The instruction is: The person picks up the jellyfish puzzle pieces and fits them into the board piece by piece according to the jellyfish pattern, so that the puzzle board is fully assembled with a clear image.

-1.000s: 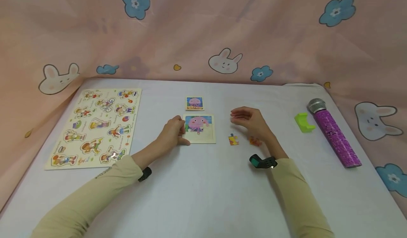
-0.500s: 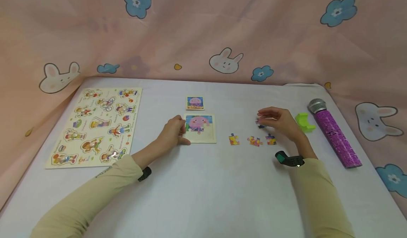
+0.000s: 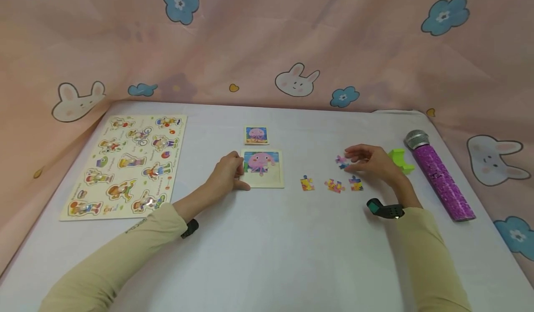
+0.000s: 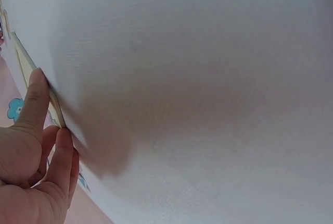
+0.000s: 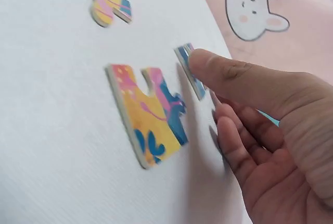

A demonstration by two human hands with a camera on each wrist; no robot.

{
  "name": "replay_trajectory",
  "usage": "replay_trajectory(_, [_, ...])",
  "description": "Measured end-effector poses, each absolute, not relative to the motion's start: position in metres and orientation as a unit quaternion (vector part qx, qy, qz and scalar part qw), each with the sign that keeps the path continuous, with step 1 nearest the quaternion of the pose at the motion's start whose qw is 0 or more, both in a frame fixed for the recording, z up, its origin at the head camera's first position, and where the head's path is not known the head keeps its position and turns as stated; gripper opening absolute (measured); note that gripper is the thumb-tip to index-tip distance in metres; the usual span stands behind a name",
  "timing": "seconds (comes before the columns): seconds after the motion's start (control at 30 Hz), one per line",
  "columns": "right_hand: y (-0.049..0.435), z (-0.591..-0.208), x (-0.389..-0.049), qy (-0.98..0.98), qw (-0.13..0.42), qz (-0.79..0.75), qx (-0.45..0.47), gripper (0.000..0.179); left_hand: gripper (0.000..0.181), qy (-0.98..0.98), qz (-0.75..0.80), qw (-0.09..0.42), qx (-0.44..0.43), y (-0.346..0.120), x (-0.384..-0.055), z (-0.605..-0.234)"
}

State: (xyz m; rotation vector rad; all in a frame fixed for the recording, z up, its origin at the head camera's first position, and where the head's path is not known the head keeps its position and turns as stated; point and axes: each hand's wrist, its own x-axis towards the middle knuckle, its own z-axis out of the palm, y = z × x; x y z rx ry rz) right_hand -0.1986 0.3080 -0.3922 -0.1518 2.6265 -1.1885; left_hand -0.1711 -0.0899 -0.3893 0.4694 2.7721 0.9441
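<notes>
A square puzzle board (image 3: 273, 176) with a partly filled pink octopus picture lies mid-table. My left hand (image 3: 225, 175) grips its near left corner; in the left wrist view, the thumb and fingers meet the board's edge (image 4: 23, 60). To the right, my right hand (image 3: 373, 163) pinches a pink-and-blue puzzle piece (image 3: 341, 161) between thumb and fingers. The right wrist view has the thumb (image 5: 216, 67) overlapping that piece, with the index fingertip hidden. Nearer me lie a yellow puzzle piece (image 3: 307, 183), a pink-and-yellow piece (image 3: 335, 185) and a yellow-and-blue piece (image 3: 356, 183).
A small octopus picture card (image 3: 256, 135) lies just beyond the board. A large board of cartoon figures (image 3: 125, 168) is at the left. Right of the right hand are a lime-green curved block (image 3: 401, 160) and a purple glitter microphone (image 3: 442, 182). A pink curtain (image 3: 233, 38) closes the back.
My right hand has moved right, away from beside the octopus board, uncovering several pieces, and its thumb and fingers have come to the pink-and-blue piece. The left hand has stayed at the board.
</notes>
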Motion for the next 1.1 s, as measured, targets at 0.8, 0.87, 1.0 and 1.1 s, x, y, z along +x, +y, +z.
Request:
replay_trajectory(0.8, [0.308,-0.389,-0.191,0.929,0.084,-0.359,-0.025,0.043,0.040,0.927,0.316,0.048,0.197,-0.094,-0.168,-0.391])
replay_trajectory(0.87, [0.309,-0.389,-0.190,0.929,0.077,-0.362,-0.034,0.041,0.040,0.927,0.315,0.049,0.197,-0.094,-0.168,-0.390])
replay_trajectory(1.0, [0.313,-0.389,-0.188,0.919,0.073,-0.385,-0.044,0.042,0.039,0.927,0.314,0.051,0.198,-0.094,-0.169,-0.391])
replay_trajectory(1.1, [0.316,-0.390,-0.187,0.906,0.079,-0.413,-0.047,0.043,0.039,0.927,0.314,0.051,0.199,-0.094,-0.169,-0.391])
